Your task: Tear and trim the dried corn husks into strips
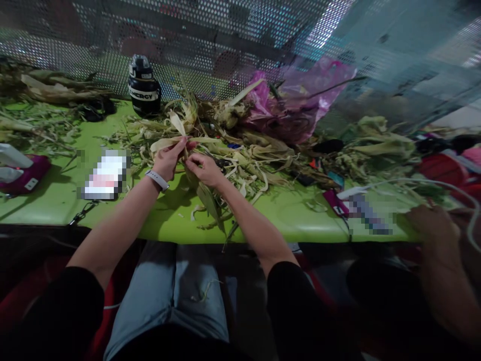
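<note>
Over the green tabletop (pixel 173 228), my left hand (pixel 171 158) has its fingers pinched on a pale corn husk (pixel 176 123), whose strips stick up and out to the sides. My right hand (pixel 205 168) is closed close beside it, gripping the lower part of the same husk. Below my right hand a greener leafy end (pixel 208 200) hangs toward the table's front edge. The fingertips partly hide where the husk is held. Loose dry husks and shreds (pixel 244 170) lie around both hands.
A black bottle (pixel 145 90) stands behind my left hand. A phone (pixel 105 175) and a purple power block (pixel 28 175) lie left. Behind the husks is a pink plastic bag (pixel 296 105). At right are a second phone (pixel 370 213), white cable and another person's hand (pixel 432 220).
</note>
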`<action>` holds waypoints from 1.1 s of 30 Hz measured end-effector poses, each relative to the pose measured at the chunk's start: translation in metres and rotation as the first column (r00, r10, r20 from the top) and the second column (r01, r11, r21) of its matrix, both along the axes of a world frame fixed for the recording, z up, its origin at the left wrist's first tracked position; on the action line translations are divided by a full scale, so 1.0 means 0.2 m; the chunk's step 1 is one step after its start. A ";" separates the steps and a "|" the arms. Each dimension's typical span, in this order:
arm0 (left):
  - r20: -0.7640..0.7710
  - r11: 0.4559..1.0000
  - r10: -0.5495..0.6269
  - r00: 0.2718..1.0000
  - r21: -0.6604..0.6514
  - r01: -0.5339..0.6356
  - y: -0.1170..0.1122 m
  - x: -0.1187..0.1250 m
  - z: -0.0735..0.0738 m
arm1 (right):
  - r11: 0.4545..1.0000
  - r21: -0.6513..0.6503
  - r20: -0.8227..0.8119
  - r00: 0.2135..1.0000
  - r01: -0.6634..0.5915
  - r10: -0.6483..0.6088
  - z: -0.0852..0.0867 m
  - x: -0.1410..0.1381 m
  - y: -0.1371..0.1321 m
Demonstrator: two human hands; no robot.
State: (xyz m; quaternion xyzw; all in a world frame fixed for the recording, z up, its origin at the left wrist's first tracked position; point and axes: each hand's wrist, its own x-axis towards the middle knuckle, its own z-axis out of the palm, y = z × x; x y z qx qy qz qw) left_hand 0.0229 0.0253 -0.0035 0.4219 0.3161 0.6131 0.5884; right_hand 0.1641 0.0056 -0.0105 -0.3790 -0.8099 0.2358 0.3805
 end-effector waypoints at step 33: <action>-0.516 0.926 -0.215 0.829 0.161 0.340 -0.02 -0.03 0.02 | 0.901 0.252 -0.401 0.886 0.352 -0.234 0.05 0.04 -0.02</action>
